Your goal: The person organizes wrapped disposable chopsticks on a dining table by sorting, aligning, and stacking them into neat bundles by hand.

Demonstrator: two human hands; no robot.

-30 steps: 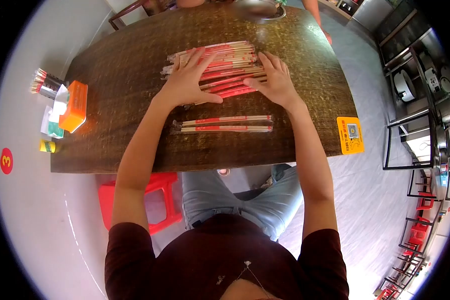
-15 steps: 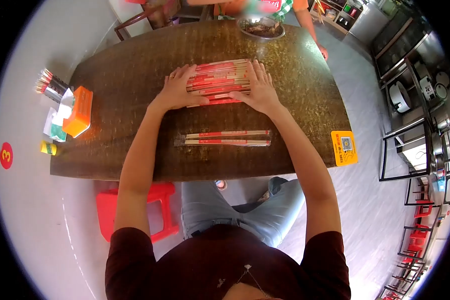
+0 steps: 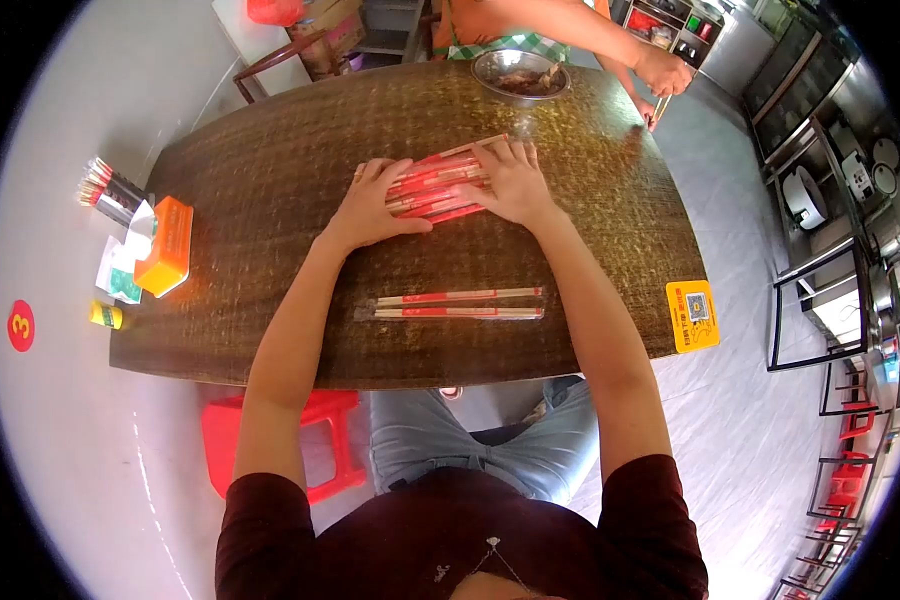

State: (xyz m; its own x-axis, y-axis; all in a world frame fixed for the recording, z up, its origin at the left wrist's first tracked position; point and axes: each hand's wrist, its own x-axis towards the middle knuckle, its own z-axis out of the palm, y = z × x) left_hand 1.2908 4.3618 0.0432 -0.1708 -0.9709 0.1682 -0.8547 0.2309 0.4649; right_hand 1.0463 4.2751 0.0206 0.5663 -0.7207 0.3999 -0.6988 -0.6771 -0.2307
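A pile of chopsticks in red-and-clear wrappers (image 3: 436,182) lies on the brown table (image 3: 270,290), sticks running roughly left to right. My left hand (image 3: 372,208) grips the pile's left end, fingers beyond it and thumb on the near side. At the other end my right hand (image 3: 517,188) is curled over the sticks, its thumb across the wrappers; the sticks' right ends are partly hidden under it. One stick at the far edge lies at a slant. Nearer to me, apart from both hands, is a pair of wrapped chopsticks (image 3: 460,304).
On the left are a chopstick holder (image 3: 110,190), an orange tissue box (image 3: 165,247) and a small yellow container (image 3: 106,315). A metal bowl (image 3: 520,78) stands at the far edge by another person, whose hand (image 3: 662,74) holds chopsticks. A yellow QR card (image 3: 692,316) sits right.
My hands have drawn closer together and the pile is more bunched, now slanting up to the right. The other person's arm has swung rightward, away from the bowl. The view has shifted slightly.
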